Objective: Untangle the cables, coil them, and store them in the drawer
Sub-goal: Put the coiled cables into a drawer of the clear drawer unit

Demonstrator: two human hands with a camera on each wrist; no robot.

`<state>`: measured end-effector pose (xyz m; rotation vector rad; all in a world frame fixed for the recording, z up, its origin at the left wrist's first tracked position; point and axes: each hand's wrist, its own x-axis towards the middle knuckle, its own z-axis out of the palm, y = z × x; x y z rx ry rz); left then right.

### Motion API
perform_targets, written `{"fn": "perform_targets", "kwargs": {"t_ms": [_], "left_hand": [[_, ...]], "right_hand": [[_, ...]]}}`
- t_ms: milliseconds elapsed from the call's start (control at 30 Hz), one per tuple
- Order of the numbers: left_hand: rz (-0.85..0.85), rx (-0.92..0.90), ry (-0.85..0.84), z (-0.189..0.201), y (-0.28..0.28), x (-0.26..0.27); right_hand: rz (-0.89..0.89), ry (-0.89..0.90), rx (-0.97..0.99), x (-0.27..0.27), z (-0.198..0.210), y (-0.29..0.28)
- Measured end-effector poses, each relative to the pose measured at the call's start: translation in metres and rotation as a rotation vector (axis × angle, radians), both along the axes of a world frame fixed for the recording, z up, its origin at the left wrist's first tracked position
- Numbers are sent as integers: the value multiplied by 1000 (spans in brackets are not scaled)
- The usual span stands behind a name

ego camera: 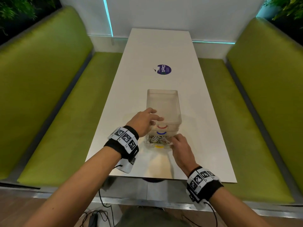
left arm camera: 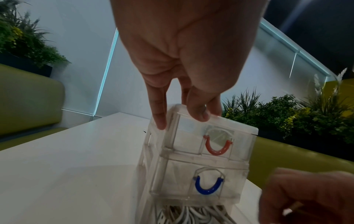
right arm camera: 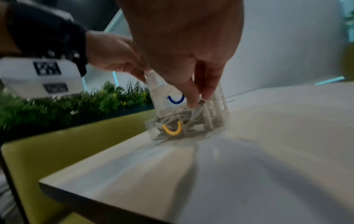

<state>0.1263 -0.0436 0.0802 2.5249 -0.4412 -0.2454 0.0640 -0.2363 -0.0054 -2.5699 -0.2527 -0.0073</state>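
Here the white table point(ego camera: 164, 51) carries a clear plastic drawer unit point(ego camera: 164, 102) near its front edge, at about 6 o'clock from the purple sticker point(ego camera: 164, 69). The unit has three drawers: red handle point(left arm camera: 218, 146) on top, blue handle point(left arm camera: 208, 187) in the middle, and the bottom drawer point(ego camera: 157, 145), with its yellow handle point(right arm camera: 171, 129), pulled out toward the person. White cables point(ego camera: 157, 138) already lie coiled in that open drawer, so the step in hand looks like tucking in the last loose bit and then closing up. The left hand point(ego camera: 144, 122) rests on the unit's top front corner, at about 9 o'clock of the unit, with its fingers point(left arm camera: 159, 115) straight, slightly spread and pressing down on the plastic. The right hand point(ego camera: 180, 145) works at the drawer's 3 o'clock corner, its thumb and fingertips point(right arm camera: 191, 100) pinched together on what seems to be a cable end, though that view is blurred. To do this well, the left hand should keep weight on the light unit so it does not slide or tip. The right should push the end down below the drawer rim, inside the coil. No loop should stand above the wall, or it could jam under the blue drawer. After that, a straight push on the yellow handle toward 12 o'clock should shut it.
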Motion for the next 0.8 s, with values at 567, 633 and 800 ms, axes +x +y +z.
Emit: {"fn": "perform_targets", "kwargs": {"t_ms": [567,633,800], "left_hand": [[-12,31,-54,-4,1,2],[-16,35,-60,-4,1,2],[-10,39,-58,-4,1,2]], "right_hand": [[108,-143,-209,-4,-10,-17],[192,-151,-277,-1,-4,-21],[247,-30,-328,10,2,-15]]}}
